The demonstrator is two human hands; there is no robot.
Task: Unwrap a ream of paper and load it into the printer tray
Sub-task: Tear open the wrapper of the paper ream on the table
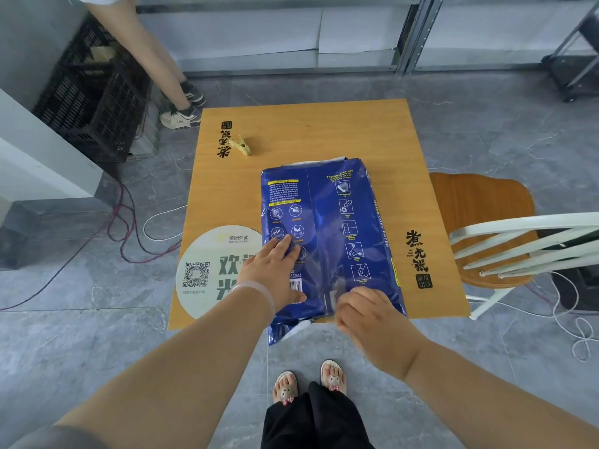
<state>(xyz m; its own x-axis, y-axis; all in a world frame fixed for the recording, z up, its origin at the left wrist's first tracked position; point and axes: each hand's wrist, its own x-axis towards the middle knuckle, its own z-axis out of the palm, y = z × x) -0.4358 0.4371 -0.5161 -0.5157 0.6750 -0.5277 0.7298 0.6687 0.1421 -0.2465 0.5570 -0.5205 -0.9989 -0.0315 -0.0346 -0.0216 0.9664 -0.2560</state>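
Note:
A ream of paper (pixel 337 222) in a glossy blue wrapper lies seam side up on a small wooden table (pixel 324 131), its near end hanging over the front edge. My left hand (pixel 275 270) rests flat on the wrapper's left half, fingers spread. My right hand (pixel 366 311) pinches the wrapper at the seam near the front end. A little white shows at the torn near corner and at the far end. No printer is in view.
A yellow clothes peg (pixel 240 145) lies at the table's far left. A round white sticker with a QR code (pixel 207 270) covers the near left corner. A wooden chair (pixel 486 228) stands right. Black crates (pixel 94 102), cables and another person's legs (pixel 168 66) are at the left.

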